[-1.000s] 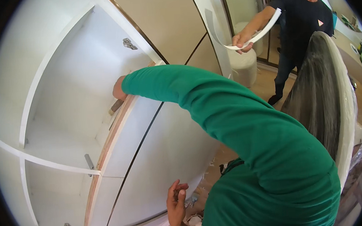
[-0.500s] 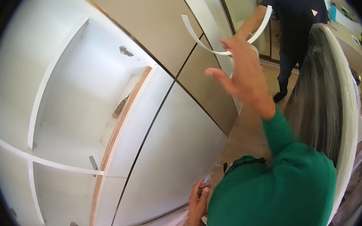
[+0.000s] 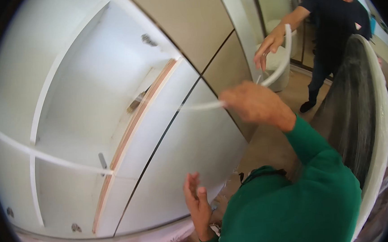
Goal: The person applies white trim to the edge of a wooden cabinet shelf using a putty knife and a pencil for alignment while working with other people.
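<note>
My right hand (image 3: 258,104), slightly blurred, is closed around a thin white edging strip (image 3: 276,77). One end of the strip curls up toward the co-worker; the other reaches left across the cabinet front. Below and to the left, my left hand (image 3: 199,206) is held up with its fingers stretched out, holding nothing, in front of the white lower panel (image 3: 187,157). A co-worker's hand (image 3: 269,46) hangs beside the raised end of the strip; whether it touches the strip I cannot tell.
On the left stands an open white cabinet (image 3: 80,97) with metal hinge plates and a brush (image 3: 137,100) inside. Beige panels (image 3: 187,22) adjoin it. A plastic-wrapped curved piece (image 3: 378,121) rises close on my right. A person in dark clothes (image 3: 338,25) stands beyond, near a white bin-like container (image 3: 280,72).
My right hand has gone from open to closed on the strip and come lower. The strip has shifted down. My left hand has risen leftward, its fingers now stretched out.
</note>
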The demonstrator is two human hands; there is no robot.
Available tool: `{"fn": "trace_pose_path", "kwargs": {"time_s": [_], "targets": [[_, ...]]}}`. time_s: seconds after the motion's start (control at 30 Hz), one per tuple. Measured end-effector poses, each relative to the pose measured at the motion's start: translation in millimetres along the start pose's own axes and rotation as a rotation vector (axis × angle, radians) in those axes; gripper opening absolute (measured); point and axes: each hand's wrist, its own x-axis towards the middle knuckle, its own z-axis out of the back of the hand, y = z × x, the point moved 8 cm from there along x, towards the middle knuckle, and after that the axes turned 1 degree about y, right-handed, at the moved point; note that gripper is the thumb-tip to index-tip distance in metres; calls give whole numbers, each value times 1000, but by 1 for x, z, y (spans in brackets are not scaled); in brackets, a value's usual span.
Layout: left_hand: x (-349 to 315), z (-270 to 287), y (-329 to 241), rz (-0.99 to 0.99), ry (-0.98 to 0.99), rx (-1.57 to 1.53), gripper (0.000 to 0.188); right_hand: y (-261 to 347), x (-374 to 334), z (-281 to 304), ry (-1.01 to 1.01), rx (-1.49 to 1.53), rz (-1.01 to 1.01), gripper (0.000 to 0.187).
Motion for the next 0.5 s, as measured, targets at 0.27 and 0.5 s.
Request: {"fn": "trace_pose_path", "kwargs": {"time_s": [0.27,0.5], "targets": [[17,4,-1,70,-28,-615,61,124,-31,-75,661,597,0,24],[-10,22,29,9,-207,-848,29,146,-26,-98,538,1050,14,21]]}}
